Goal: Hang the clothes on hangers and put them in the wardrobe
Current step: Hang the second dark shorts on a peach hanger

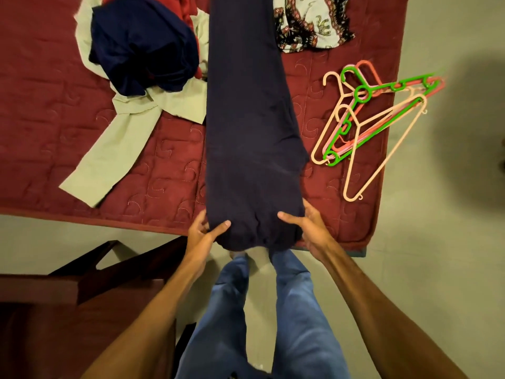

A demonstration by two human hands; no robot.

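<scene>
left grip [203, 228] is pinching near end of navy garment [246, 119] | right grip [306, 222] is clasping same end | navy garment is lying across bed [41, 105], overhanging bed's near edge | hangers [362, 93] are lying by bed's right edge

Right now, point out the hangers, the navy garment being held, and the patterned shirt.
hangers [369, 89], head view, green hanger's ring.
navy garment [251, 127], head view, middle of the cloth.
patterned shirt [306, 28], head view, middle of its visible part.
</scene>
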